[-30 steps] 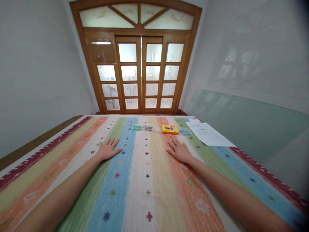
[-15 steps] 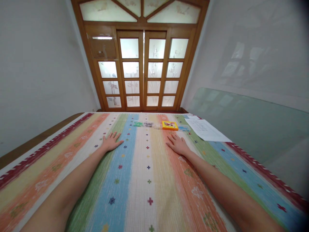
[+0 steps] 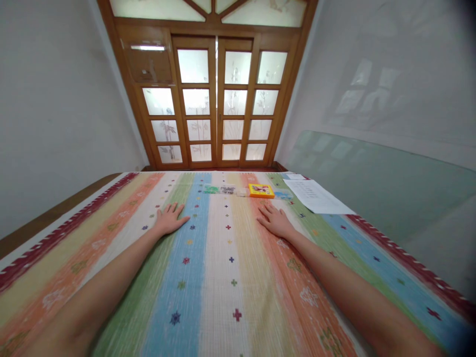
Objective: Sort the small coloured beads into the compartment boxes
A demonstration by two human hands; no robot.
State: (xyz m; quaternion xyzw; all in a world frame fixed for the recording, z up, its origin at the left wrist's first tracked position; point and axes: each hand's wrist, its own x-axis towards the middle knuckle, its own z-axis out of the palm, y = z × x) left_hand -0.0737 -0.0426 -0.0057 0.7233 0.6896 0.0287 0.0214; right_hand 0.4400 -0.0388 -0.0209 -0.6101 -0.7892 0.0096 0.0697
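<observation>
My left hand (image 3: pixel 169 219) lies flat on the striped tablecloth (image 3: pixel 219 277), fingers spread over the green and blue stripes. Palm down on the orange stripe rests my right hand (image 3: pixel 275 221), its fingers also apart. Neither hand holds anything. Just beyond the right hand is a small yellow box (image 3: pixel 261 191) with a printed picture on top. Left of the box lie a clear packet with green contents (image 3: pixel 211 189) and one with dark contents (image 3: pixel 227 190). A packet with blue contents (image 3: pixel 283 195) sits at the box's right side.
Printed white paper sheets (image 3: pixel 316 196) lie at the far right of the table. A frosted glass panel (image 3: pixel 379 183) leans along the right wall. Wooden doors with glass panes (image 3: pixel 216 119) stand behind the table's far edge.
The camera view has shifted slightly, so the doors appear a little higher and further left. Both hands stay flat in the same places on the cloth.
</observation>
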